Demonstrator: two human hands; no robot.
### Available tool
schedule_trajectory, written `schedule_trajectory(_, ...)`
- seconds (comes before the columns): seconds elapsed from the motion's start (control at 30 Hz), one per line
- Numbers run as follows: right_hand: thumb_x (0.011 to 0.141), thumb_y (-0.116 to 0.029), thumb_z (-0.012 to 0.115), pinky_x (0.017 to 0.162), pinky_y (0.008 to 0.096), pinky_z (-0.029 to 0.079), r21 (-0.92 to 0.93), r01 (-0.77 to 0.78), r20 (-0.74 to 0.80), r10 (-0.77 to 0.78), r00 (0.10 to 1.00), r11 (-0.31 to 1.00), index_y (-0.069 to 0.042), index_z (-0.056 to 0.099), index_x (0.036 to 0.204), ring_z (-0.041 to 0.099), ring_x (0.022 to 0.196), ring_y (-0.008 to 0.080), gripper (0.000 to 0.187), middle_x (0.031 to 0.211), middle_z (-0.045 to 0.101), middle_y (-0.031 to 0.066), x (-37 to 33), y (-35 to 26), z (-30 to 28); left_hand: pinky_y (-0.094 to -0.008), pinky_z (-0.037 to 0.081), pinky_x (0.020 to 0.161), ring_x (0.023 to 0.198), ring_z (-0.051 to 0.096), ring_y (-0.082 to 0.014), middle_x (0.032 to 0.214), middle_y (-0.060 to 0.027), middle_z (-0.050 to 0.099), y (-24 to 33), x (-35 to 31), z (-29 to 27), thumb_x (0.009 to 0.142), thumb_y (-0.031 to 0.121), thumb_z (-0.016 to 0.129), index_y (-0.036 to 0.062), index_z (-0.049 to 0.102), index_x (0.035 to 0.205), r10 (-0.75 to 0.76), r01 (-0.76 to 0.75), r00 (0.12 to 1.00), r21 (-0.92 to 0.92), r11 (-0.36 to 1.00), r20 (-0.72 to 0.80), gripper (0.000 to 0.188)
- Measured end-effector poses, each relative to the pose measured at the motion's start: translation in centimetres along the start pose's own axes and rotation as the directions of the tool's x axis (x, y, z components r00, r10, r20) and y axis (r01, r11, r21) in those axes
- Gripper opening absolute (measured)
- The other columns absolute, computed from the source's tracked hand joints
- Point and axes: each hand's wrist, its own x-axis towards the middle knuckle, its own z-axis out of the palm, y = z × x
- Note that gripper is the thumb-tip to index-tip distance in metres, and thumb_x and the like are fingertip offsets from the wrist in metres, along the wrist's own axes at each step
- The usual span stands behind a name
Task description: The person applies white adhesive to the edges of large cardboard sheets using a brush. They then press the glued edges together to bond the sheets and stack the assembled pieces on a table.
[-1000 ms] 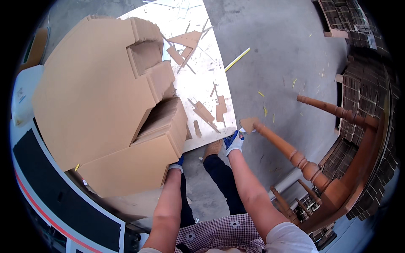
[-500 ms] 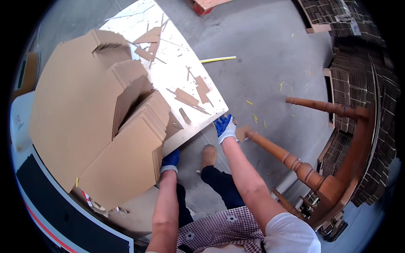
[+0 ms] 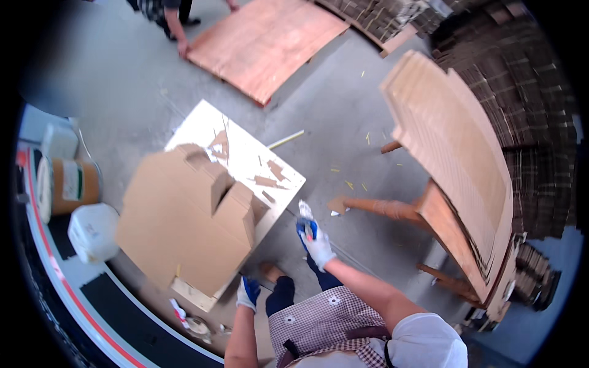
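Observation:
My right hand point(image 3: 314, 239), in a white glove with blue coating, is closed around a small whitish thing point(image 3: 305, 210), too blurred to name, with a speck of red by the fingers. It is held above the floor, off the corner of the white board point(image 3: 287, 187). My left hand point(image 3: 247, 291), gloved alike, hangs beside the board's near edge; its fingers look loosely apart and seem to hold nothing. A stack of cut brown cardboard sheets point(image 3: 178, 227) covers the near left of the board. Cardboard scraps point(image 3: 267, 181) are strewn over its bare part.
Right of me, more cardboard sheets point(image 3: 454, 159) lie on an upturned wooden table with turned legs point(image 3: 386, 208). Ahead, another person's hand point(image 3: 183, 49) is at the edge of a reddish plywood sheet point(image 3: 270, 43). A white jug point(image 3: 93, 233) and a brown drum point(image 3: 76, 187) stand left.
The view has shifted, bringing the plywood sheet, the other person and the right-hand cardboard stack into sight. Both my hands have come away from the white board's near edge.

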Motion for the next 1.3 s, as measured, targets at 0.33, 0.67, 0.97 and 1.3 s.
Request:
schedule_trajectory(0.33,0.086,-0.028,0.060,0.075,0.0455,0.048,0.354,0.038,-0.160,0.021,0.987,0.935,-0.010,0.057,0.118,0.059,0.092,0.0419,0.037,0.097,0.064,0.0216,-24.0,-2.6,-23.8,-0.0483,0.044,0.079,0.098,0.055,-0.0273,0.120,-0.0064,0.055,4.6,-16.6,-2.2,0.088,0.065,0.040,0.0184,0.046,0.125,0.118,0.013,0.972,0.546,0.838,-0.203,0.060)
schedule_trajectory(0.67,0.082,-0.014,0.065,0.082,0.0383,0.050,0.314,0.081,-0.629,0.144,0.764,0.946,-0.008,0.059,0.115,0.065,0.097,0.0333,0.033,0.102,0.066,0.0183,-36.6,11.8,-35.4,-0.0278,0.037,0.048,0.055,0.048,-0.0117,0.066,0.0042,0.054,-4.5,-16.5,15.8,0.090,0.046,0.054,0.0244,0.057,0.086,0.287,-0.258,0.957,0.552,0.793,0.036,0.023)
schedule_trajectory(0.97,0.089,0.001,0.055,0.083,0.0305,0.052,0.564,0.184,-0.745,0.400,0.534,0.805,-0.002,0.058,0.114,0.063,0.095,0.0189,0.025,0.114,0.064,0.0117,-43.6,20.7,-37.8,-0.0286,0.040,0.057,0.062,0.049,-0.0102,0.075,0.0050,0.058,-12.9,-15.8,29.9,0.089,0.045,0.056,0.0211,0.059,0.091,0.211,-0.341,0.932,0.909,0.238,0.295,0.024)
schedule_trajectory(1.3,0.095,-0.022,0.052,0.070,0.0265,0.049,0.554,0.356,-0.798,0.358,0.484,0.753,0.001,0.052,0.127,0.058,0.076,0.0128,0.040,0.098,0.063,0.0090,-43.6,17.1,-40.9,-0.0391,0.046,0.075,0.088,0.060,-0.0263,0.097,-0.0067,0.065,-11.3,-12.4,35.0,0.092,0.044,0.046,0.0165,0.059,0.109,0.185,-0.459,0.789,0.762,-0.457,0.586,0.035)
